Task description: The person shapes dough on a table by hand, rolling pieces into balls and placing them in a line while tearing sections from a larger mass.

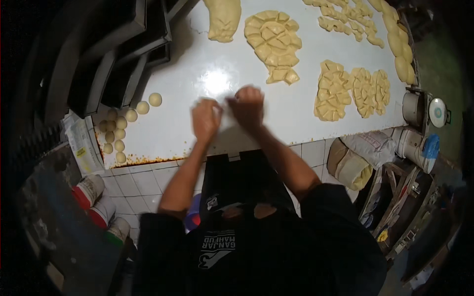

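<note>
Both hands are raised at the middle of the white worktop (173, 126), slightly blurred by motion. My left hand (206, 118) has its fingers curled, and whatever is inside them is too unclear to name. My right hand (248, 106), just right of it and a little higher, is also closed, with its contents hidden. Several pale dough balls (155, 99) lie in rows to the left of my hands. Beyond them is a segmented slab of dough (273, 35), and three similar segmented portions (332, 91) lie to the right.
Stacked black pans (138, 29) occupy the back left. A dough lump (222, 17), strips (340, 24) and long pieces (401, 49) lie along the back and right. A pot (412, 106), sacks (365, 148) and buckets (90, 190) flank the worktop's front edge.
</note>
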Demonstrator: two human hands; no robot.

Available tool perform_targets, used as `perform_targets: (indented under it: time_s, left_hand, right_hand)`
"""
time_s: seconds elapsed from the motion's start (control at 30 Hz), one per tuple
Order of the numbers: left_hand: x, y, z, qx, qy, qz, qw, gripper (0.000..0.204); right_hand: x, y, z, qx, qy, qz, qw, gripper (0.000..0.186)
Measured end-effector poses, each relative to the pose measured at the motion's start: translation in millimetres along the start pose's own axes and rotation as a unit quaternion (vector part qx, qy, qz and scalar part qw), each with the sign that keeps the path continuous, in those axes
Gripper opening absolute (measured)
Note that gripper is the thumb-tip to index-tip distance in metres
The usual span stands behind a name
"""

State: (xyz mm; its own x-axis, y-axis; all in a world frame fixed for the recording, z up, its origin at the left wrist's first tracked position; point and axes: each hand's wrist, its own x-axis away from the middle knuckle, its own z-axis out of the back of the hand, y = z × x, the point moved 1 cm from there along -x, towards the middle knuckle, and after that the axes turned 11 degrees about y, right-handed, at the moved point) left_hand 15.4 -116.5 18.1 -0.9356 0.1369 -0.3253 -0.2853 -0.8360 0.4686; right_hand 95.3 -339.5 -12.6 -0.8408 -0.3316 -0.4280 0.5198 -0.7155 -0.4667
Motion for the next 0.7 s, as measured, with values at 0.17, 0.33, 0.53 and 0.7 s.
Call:
perform_targets:
  time_s: [0.17, 0.33, 0.53, 0.7]
  left_hand:
    - [49.3, -32.2, 12.6, 0.091, -0.02, 0.043, 0.995, 0.01]
    - [-40.4, 0.0, -28.9, -0.033, 0.09, 0.212, 0.973, 0.023]
    - [30.7, -42.0, 21.5, -0.049, -0.022, -0.003, 0.999, 0.03]
    - [-6.5, -2.2, 22.7, -0.018, 0.051, 0.135, 0.989, 0.03]
  right_hand:
    - [-21.2, 21.2, 46.7, -0.072, -0.225, 0.103, 0.966, 0.025]
    - [-55.5, -17.4, -3.0, 0.103, -0.186, -0.063, 0.975, 0.026]
    - [-68.3, 45.8, 31.9, -0.027, -0.19, -0.05, 0.98, 0.02]
    - [-260.2, 29.0, -3.4, -0.14, 0.094, -0.059, 0.984, 0.015]
